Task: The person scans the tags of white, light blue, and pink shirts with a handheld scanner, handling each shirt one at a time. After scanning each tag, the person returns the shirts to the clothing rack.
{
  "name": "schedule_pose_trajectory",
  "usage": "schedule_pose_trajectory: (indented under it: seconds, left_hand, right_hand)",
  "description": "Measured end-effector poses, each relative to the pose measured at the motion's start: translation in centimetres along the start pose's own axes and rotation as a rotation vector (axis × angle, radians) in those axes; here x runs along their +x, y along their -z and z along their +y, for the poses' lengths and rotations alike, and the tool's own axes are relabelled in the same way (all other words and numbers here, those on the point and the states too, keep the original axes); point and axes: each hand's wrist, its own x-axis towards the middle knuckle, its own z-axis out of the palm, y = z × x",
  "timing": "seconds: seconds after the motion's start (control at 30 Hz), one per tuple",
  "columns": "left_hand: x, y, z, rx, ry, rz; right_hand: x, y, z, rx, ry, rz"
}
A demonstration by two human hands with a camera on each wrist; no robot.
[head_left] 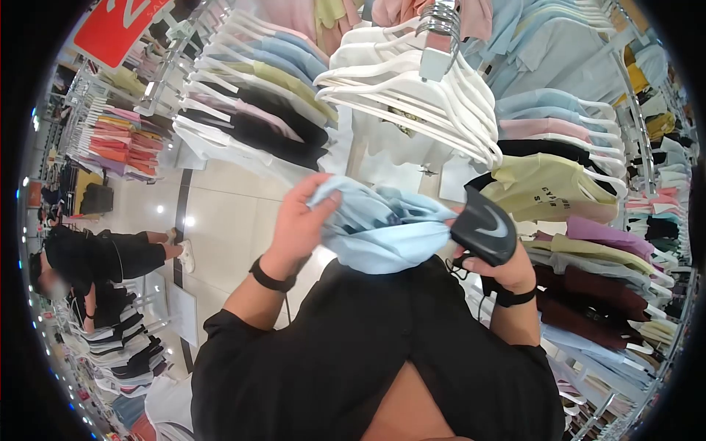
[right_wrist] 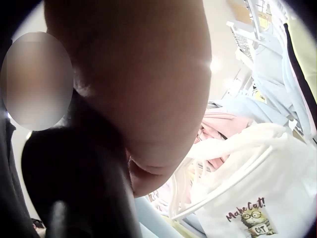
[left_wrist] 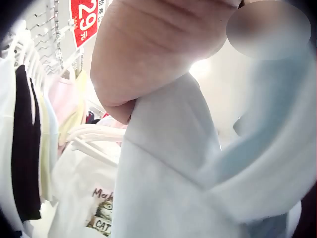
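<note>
A light blue garment (head_left: 386,246) is bunched between the two hands in front of the body. The left hand (head_left: 303,217) pinches its upper left part, thumb against fingers. At the garment's right end is the right hand (head_left: 507,268), gripping a black device (head_left: 485,228) with a grey curved mark; its fingers are mostly hidden behind the device. In the left wrist view the left hand (left_wrist: 158,49) holds pale blue cloth (left_wrist: 163,163) that hangs down. The right wrist view shows the right hand (right_wrist: 143,89) beside the dark device (right_wrist: 79,183), with a strip of blue cloth below.
White hangers (head_left: 412,88) hang on a rail ahead, with a white shirt with a cat print (right_wrist: 255,223) behind them. Racks of clothes stand left and right. A person in black (head_left: 110,257) is at the far left, near a red sale sign (head_left: 114,33) above.
</note>
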Motion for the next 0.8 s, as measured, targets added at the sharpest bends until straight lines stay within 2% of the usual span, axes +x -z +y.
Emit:
schedule_pose_trajectory:
  seconds: [0.03,0.1,0.17,0.23,0.3,0.33,0.4,0.43,0.5,0.53,0.57,0.6,0.67,0.77,0.8]
  left_hand:
    - [0.1,0.9,-0.5,-0.061,0.042,0.066]
    - [0.6,2.0,-1.1,-0.106,0.005,0.123]
    - [0.9,2.5,-2.0,-0.136,-0.02,0.168]
    - [1.0,2.5,-3.2,-0.176,0.012,0.176]
    - [1.0,2.3,-3.3,-0.218,0.064,0.157]
    - [1.2,2.3,-3.1,-0.186,0.034,0.128]
    - [1.8,2.4,-2.5,-0.127,-0.024,0.074]
    - [2.2,3.0,-1.8,-0.137,-0.023,-0.006]
    - [3.2,3.4,0.5,0.01,-0.08,-0.149]
    - [3.5,3.5,2.0,0.087,-0.102,-0.22]
    - [4.0,3.5,3.5,0.152,-0.078,-0.274]
    - [4.6,3.2,4.5,0.214,-0.193,-0.334]
    - [6.0,2.1,6.0,0.333,-0.427,-0.465]
    - [6.7,0.0,9.5,0.504,-0.578,-0.748]
    - [6.7,-0.8,10.0,0.583,-0.63,-0.835]
  right_hand:
    - [-0.3,0.2,-0.3,0.013,0.042,0.02]
    - [-1.0,0.4,-1.5,0.01,0.084,0.051]
    - [-2.0,1.4,-3.1,-0.123,0.095,0.004]
    - [-2.8,2.5,-4.9,-0.349,0.124,-0.061]
    - [-2.6,3.7,-4.5,-0.417,0.184,-0.079]
    - [-2.6,3.9,-4.3,-0.451,0.206,-0.088]
    - [-2.6,3.9,-3.9,-0.47,0.122,-0.069]
    - [-2.7,4.0,-3.0,-0.502,0.11,-0.074]
    - [-2.4,4.3,-0.4,-0.513,0.101,-0.045]
    - [-1.9,4.2,0.0,-0.505,0.095,-0.098]
    - [-1.6,4.0,0.5,-0.528,0.096,-0.081]
    - [-1.7,3.6,0.9,-0.548,0.091,-0.062]
    - [-1.1,1.8,-0.3,-0.352,0.152,-0.079]
    - [0.2,0.8,-1.7,-0.11,0.235,-0.109]
    - [1.0,0.4,-1.7,-0.131,0.298,-0.104]
